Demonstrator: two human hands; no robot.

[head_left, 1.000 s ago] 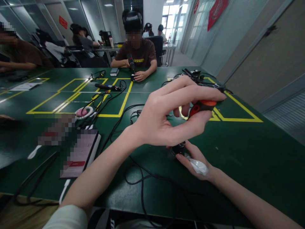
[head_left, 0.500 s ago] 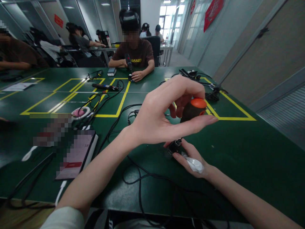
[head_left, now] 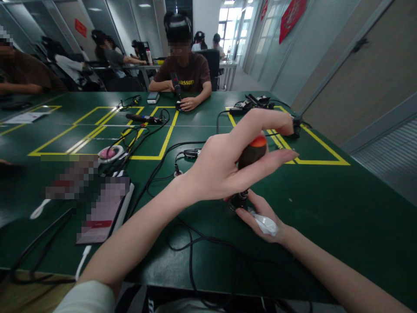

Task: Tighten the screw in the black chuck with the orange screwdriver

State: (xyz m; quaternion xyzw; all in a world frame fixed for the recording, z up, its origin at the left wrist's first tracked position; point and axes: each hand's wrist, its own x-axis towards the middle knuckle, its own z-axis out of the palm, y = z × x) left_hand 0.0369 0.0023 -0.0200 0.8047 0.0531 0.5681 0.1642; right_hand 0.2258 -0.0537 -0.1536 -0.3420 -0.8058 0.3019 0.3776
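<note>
L hand (head_left: 216,163) holds dk, rounded, orange-ended tool (head_left: 252,157); R hand (head_left: 262,211) holds blk cyl. part (head_left: 239,201), approx. upright.

An office, by its glass partitions (head_left: 122,26), black chair (head_left: 213,67) and shared green table (head_left: 325,200).

Left hand (head_left: 221,163) (half-curled) arches above the right hand (head_left: 261,207).

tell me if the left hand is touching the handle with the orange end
Touching: the head view shows the orange-ended handle lodged against the left hand, between its thumb and fingers.
</note>
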